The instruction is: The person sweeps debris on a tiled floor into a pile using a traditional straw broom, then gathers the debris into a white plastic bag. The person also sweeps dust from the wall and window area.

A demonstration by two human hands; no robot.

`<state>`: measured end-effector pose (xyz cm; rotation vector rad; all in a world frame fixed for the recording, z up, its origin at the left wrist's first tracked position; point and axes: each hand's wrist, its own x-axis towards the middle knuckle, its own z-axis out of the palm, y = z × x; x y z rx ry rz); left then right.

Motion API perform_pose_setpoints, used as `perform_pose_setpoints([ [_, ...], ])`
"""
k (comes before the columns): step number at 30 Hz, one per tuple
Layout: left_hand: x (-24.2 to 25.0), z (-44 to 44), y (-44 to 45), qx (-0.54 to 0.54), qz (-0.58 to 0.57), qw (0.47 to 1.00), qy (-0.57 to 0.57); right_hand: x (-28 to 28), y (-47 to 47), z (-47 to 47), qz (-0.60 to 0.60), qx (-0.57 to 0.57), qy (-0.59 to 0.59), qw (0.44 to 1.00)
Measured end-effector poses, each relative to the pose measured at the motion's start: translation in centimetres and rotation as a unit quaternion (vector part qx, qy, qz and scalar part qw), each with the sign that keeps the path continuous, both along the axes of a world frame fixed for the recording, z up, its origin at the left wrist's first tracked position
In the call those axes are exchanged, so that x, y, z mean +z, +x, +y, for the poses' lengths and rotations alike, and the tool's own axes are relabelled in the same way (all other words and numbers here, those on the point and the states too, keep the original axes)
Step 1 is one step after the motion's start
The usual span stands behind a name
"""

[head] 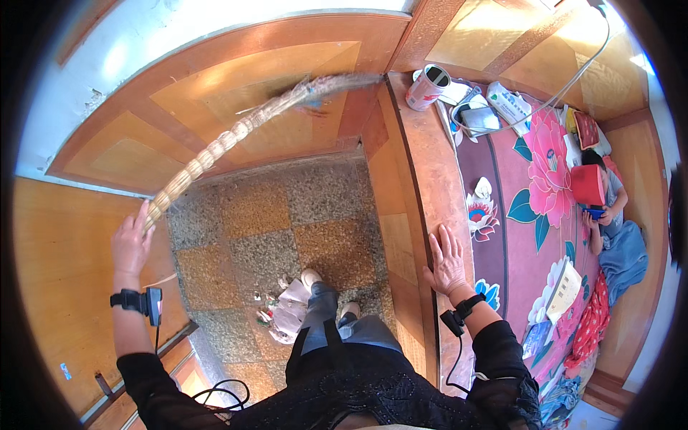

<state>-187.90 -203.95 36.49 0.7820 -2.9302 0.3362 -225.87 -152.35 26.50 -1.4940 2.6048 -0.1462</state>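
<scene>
My left hand point(133, 236) is closed around the lower end of a bound straw broom handle point(215, 148), raised against the wooden wall panel. The broom's far end point(344, 85) is blurred and reaches the corner beside the raised platform. My right hand point(447, 262) lies palm down with fingers spread on the platform's wooden edge point(438, 177), holding nothing. On the tiled floor near my feet lie a crumpled pale sheet point(290, 312) and small scraps point(264, 317).
On the platform's flowered cover point(527, 177) are a pink-and-white can point(424, 91), a cable, a white packet point(508, 105), a crumpled tissue point(482, 188) and an open booklet point(564, 290). A person point(613, 199) holding a blue device is at the far right.
</scene>
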Motion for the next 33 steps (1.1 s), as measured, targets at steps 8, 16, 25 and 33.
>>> perform_pose_setpoints([
  [8, -6.9, 3.1, -0.7, 0.114, -0.076, 0.988, 0.07, 0.0, 0.3, 0.3, 0.002, -0.003, -0.005, 1.0],
  [16, -13.4, 6.1, -5.2, 0.159, -0.252, 0.948, 0.117, -1.1, 0.3, 0.9, 0.023, -0.005, -0.012, 1.0],
  [25, -2.9, 12.5, 3.4, 0.125, -0.198, 0.969, 0.075, 1.9, 1.7, 1.5, 0.036, 0.01, 0.064, 0.997],
  [33, 4.4, 16.5, 2.4, 0.08, 0.057, 0.995, 0.008, 4.9, 7.2, 7.4, 0.057, 0.076, -0.069, 0.993],
])
